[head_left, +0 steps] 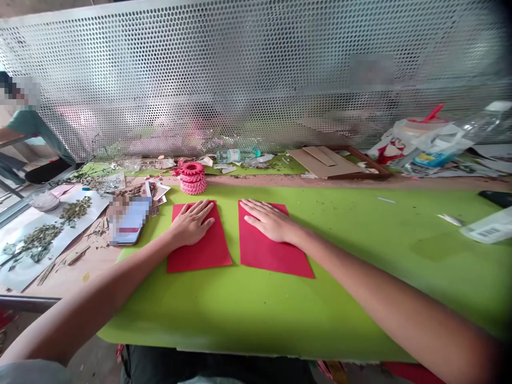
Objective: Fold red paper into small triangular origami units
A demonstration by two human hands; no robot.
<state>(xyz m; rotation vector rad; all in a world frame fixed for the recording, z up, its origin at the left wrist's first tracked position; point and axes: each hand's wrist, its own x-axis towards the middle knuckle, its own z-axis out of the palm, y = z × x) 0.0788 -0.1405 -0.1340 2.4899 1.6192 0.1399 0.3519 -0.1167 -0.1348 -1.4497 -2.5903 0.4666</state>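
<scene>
Two red sheets lie side by side on a green table cover (264,314), with a narrow green gap between them. My left hand (192,223) rests flat on the upper part of the left red sheet (204,253), its fingers stretched out. On the right red sheet (274,257) my right hand (269,220) is also laid flat, fingers extended toward the upper left. Neither hand grips anything. Just beyond the left sheet stands a stack of pink and red toothed paper rings (193,178).
A phone (131,221) and dried plants on white paper (82,234) are at the left. Along the back are a bottle (236,155) and cardboard (324,162) before a perforated metal panel (240,69). Plastic bags (424,144) stand at right. Another person (36,125) sits far left.
</scene>
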